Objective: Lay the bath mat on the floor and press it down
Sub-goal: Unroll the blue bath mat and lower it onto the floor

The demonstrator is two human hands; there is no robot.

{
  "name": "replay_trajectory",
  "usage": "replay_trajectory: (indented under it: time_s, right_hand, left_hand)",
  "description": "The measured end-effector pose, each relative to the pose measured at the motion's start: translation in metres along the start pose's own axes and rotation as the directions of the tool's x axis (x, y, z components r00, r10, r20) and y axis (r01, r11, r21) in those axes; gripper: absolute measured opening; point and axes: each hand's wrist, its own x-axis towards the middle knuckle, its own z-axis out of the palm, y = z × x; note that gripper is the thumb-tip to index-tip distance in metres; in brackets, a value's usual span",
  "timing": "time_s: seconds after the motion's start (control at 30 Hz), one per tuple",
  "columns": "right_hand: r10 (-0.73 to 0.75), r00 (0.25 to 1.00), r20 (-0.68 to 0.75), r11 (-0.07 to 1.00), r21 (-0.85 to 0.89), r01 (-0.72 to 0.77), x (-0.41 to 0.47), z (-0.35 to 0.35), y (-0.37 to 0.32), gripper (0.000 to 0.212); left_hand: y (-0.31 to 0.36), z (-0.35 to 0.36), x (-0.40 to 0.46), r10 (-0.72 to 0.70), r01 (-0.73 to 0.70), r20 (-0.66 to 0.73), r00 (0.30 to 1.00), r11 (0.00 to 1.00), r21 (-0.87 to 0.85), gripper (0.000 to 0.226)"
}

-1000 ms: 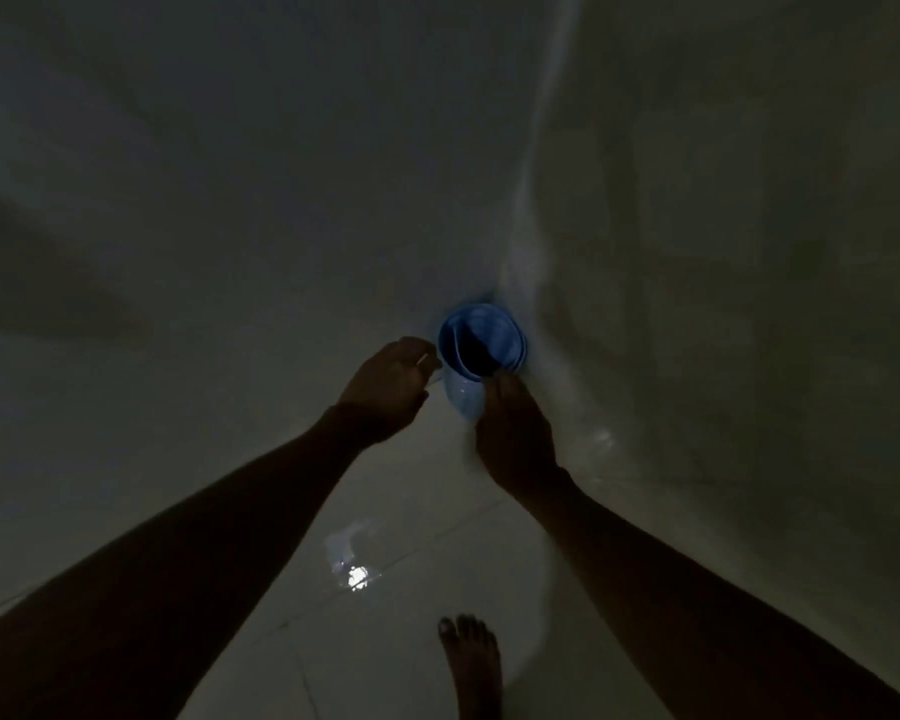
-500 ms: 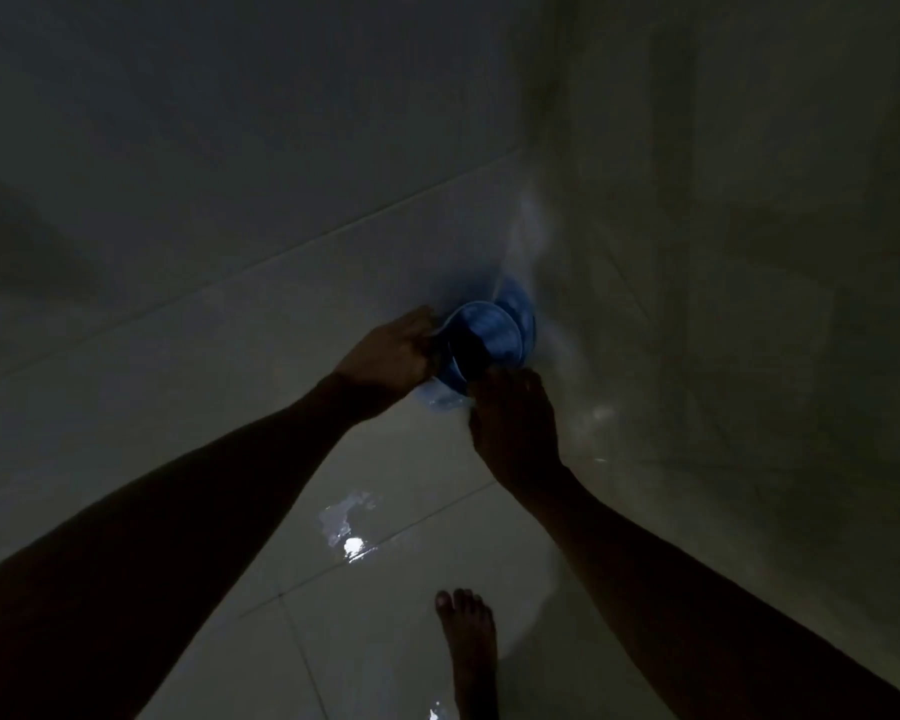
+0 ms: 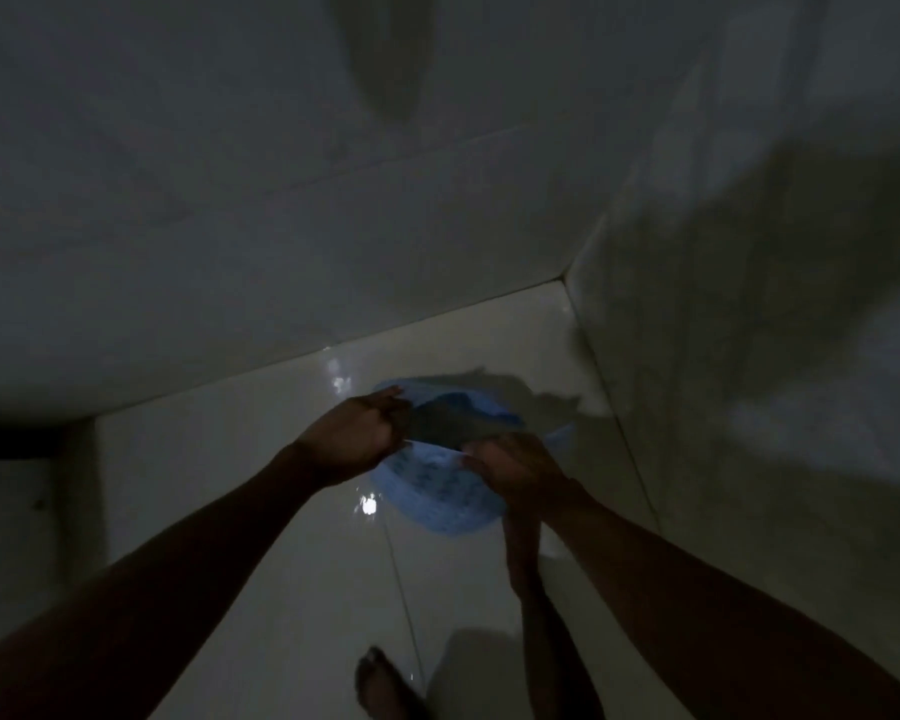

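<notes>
Bath mat [image 3: 440, 498] still rolled, held above floor [image 3: 292, 574], near wall corner. Left hand [image 3: 352, 441] and right hand [image 3: 515, 467] each grip an edge, spreading it. Laying and pressing remain.

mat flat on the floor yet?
No, the blue bath mat is still curled and held up over the floor between the left hand and right hand.
</notes>
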Motion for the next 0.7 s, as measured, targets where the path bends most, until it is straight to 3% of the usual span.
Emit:
replay_trajectory:
  time_s: [0.1,0.2,0.27,0.4,0.47,0.57,0.7]
  right_hand:
    - [-0.075,0.989,0.129,0.992,-0.088,0.087,-0.013,0.001,-0.071,0.037]
    - [-0.085,0.98,0.178,0.981,-0.159,0.114,-0.029,0.002,-0.135,0.039]
    - [-0.118,0.976,0.181,0.966,-0.208,0.155,-0.042,-0.002,-0.172,0.04]
    - [-0.207,0.959,0.194,0.932,-0.26,0.254,-0.058,-0.019,-0.205,0.034]
    - [-0.292,0.953,0.074,0.913,-0.277,0.301,-0.07,-0.027,-0.21,0.034]
    - [-0.266,0.96,0.084,0.946,-0.171,0.277,-0.096,-0.031,-0.191,0.047]
    - [-0.175,0.979,0.108,0.945,-0.262,0.197,-0.116,-0.013,-0.16,0.035]
  left_hand:
    - [0.017,0.0,-0.083,-0.124,0.124,0.065,0.99,0.992,-0.002,0.021]
    - [0.029,-0.003,-0.154,-0.24,0.264,0.184,0.953,0.957,-0.118,0.058]
    - [0.037,-0.009,-0.196,-0.327,0.372,0.264,0.907,0.917,-0.143,0.067]
    - [0.042,-0.014,-0.245,-0.44,0.487,0.396,0.806,0.873,-0.024,0.05]
    - [0.037,-0.009,-0.27,-0.531,0.572,0.429,0.73,0.819,0.04,0.049]
    - [0.037,0.003,-0.295,-0.601,0.714,0.506,0.62,0.698,-0.046,0.047]
    - [0.066,0.027,-0.299,-0.637,0.751,0.421,0.645,0.629,-0.199,0.034]
